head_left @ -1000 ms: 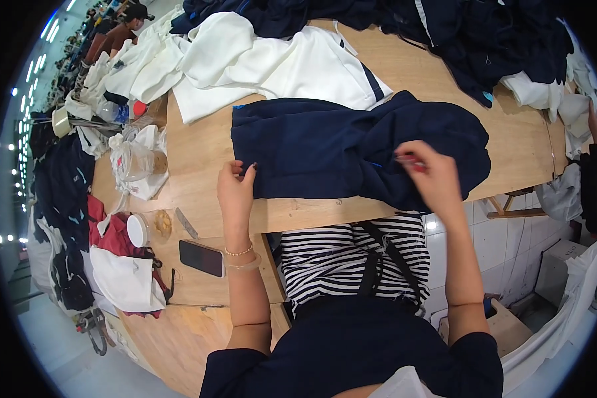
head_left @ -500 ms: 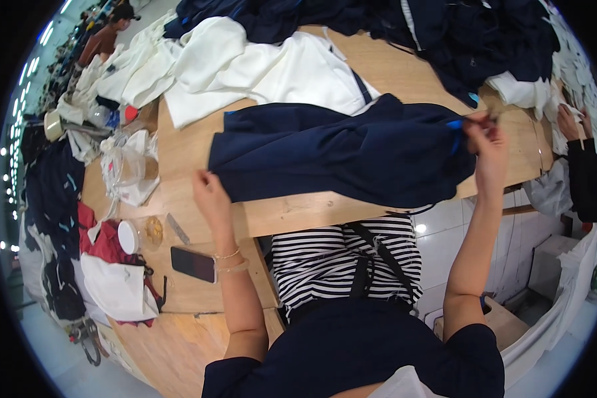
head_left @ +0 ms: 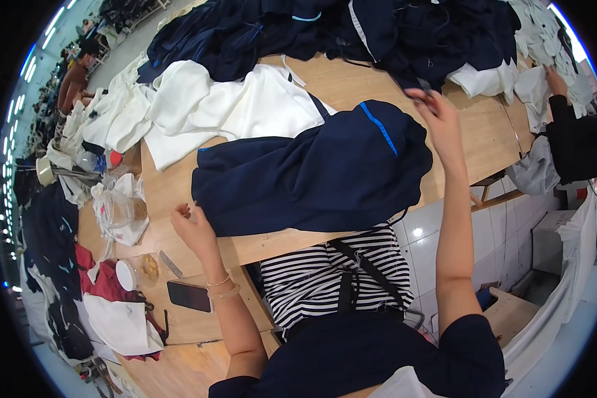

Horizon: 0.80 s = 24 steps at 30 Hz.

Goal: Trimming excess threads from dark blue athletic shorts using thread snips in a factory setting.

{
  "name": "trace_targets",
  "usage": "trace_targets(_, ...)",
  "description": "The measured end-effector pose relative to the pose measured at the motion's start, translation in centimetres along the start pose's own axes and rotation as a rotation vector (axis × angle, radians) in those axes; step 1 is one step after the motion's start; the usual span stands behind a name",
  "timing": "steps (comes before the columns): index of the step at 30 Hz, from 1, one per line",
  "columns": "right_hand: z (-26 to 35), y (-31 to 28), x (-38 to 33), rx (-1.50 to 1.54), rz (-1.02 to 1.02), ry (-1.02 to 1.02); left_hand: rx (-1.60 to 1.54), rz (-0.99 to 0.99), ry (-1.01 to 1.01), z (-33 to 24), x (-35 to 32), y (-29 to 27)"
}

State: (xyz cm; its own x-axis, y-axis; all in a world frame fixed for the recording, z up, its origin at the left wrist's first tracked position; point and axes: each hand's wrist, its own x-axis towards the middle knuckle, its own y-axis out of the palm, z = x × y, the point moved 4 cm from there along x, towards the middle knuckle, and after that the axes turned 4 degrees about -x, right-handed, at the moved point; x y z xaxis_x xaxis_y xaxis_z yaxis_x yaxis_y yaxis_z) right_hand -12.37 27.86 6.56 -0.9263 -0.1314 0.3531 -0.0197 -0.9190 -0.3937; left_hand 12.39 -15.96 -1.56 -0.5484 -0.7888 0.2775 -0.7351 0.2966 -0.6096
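Wooden counter [head_left: 491,136]: navy garment [head_left: 312,176] ctr, white garments [head_left: 205,109] at 11, phone [head_left: 189,296] + lidded jar [head_left: 138,270] at 8.

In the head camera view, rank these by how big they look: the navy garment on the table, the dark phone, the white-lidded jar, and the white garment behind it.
1. navy garment
2. white garment, somewhat smaller, partly covered
3. and 4. dark phone and white-lidded jar: too alike to rank

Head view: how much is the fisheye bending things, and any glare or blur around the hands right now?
Head view: the wooden table edge bows strongly toward the rim; corners are black. Ceiling lights streak along the left rim, no glare on the navy garment. The left hand is sharp; the right hand, raised at the dark pile, is slightly soft.
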Motion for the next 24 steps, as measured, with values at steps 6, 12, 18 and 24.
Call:
trace_targets(6,-2.2,6.0,2.8,-0.527,0.445,0.083,-0.383,0.315,0.278,-11.8,-3.5,4.6)
trace_targets(12,5.1,-2.1,-5.9,0.534,0.675,0.032,-0.619,0.495,0.328,-15.4,-6.4,6.0)
trace_targets(18,-0.3,-3.1,-11.7,0.238,0.679,0.435,-0.594,0.614,0.325,-17.1,-9.0,8.4)
trace_targets(24,-2.0,-3.3,-12.2,0.315,0.411,0.546,-0.342,1.052,0.409,-19.1,-12.9,9.9)
